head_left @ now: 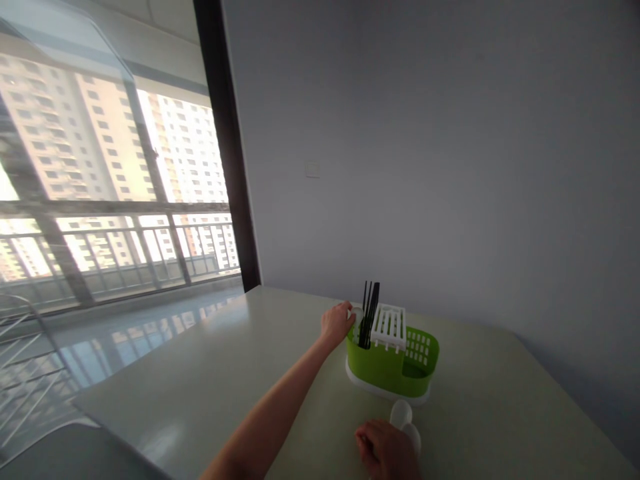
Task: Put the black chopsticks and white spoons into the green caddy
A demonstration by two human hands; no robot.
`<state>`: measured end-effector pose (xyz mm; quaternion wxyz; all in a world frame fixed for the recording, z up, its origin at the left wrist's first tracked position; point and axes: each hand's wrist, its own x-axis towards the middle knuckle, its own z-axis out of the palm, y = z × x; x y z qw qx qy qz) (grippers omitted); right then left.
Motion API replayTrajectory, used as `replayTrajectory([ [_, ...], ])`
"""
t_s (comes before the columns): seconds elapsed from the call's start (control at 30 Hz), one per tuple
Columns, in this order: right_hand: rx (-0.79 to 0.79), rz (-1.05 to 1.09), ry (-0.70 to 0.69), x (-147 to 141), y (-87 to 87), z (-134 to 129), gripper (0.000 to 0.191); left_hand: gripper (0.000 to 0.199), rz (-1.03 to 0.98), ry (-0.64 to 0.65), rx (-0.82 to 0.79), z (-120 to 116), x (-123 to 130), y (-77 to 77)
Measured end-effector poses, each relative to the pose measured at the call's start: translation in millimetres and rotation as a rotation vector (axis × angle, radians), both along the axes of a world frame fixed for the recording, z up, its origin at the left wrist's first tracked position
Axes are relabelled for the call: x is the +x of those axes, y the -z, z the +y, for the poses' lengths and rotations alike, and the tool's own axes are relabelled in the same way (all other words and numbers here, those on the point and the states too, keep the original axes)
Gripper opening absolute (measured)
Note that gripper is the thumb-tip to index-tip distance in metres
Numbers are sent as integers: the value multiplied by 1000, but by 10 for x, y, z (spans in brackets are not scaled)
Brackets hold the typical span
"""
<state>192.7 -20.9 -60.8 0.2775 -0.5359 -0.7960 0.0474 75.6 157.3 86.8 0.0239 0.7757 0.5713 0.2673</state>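
A green plastic holder (375, 368) with a white base and a white slatted rack (390, 325) stands on the table. Black chopsticks and a black-handled utensil (371, 313) stand upright in its left compartment. At that compartment's left edge, my left hand (337, 321) has its fingers closed on a white spoon (357, 315). In front of the holder, my right hand (387, 448) is curled low over the table. White spoons (401, 415) stick out beyond it, their handles hidden by the hand.
The pale table (210, 373) reaches back to a grey wall. A grey chair back (80, 453) is at the lower left, with a white metal rack (25, 373) behind it. Large windows fill the left side.
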Motion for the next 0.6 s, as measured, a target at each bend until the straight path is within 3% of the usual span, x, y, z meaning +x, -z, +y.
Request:
replayTrajectory([
  [0.13, -3, -55, 9, 1, 6, -1, 13, 30, -45, -11, 50, -92, -50, -12],
  [0.23, -6, -77, 21, 1, -5, -12, 12, 33, -205, -10, 123, -262, -135, 103],
  [0.33, -2, -71, 22, -19, -34, -51, 10, 32, -354, 17, 115, -507, -219, 403],
  [0.47, -22, -42, -24, -80, -90, -137, 10, 29, -405, 109, -33, -868, -256, 899],
  [0.6, -46, -20, -107, -135, -133, -190, 9, 28, -349, 218, -201, -1097, -199, 1142],
])
